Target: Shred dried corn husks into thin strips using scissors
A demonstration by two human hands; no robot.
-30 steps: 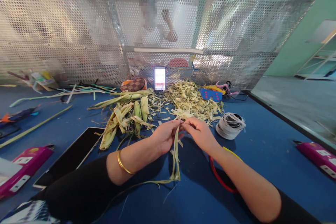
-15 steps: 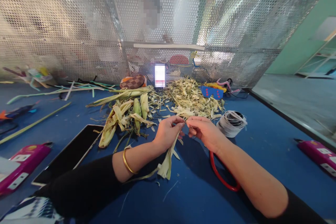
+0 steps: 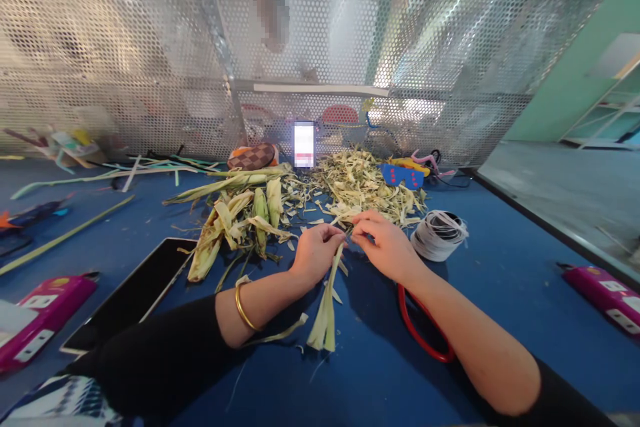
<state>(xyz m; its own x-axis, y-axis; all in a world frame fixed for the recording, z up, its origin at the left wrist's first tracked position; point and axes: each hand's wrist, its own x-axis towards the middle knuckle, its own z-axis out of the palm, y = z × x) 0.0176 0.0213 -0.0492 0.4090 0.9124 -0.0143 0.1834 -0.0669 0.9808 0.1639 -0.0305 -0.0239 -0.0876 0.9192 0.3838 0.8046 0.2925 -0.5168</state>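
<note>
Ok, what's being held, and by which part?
The left hand pinches a husk strip by its narrow upper end; whether the right hand holds anything can't be told.

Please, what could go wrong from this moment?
The pale husk strip hanging from the left hand looks thin, so it might tear if pulled hard. The spool of white cord stands close to the right hand; a sideways bump could perhaps topple it.

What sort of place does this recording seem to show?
Most likely a handcraft workshop: the left hand pinches a flared corn-husk strip, a heap of shredded husks lies beyond, and a coil of white cord sits on the blue worktable.
</note>
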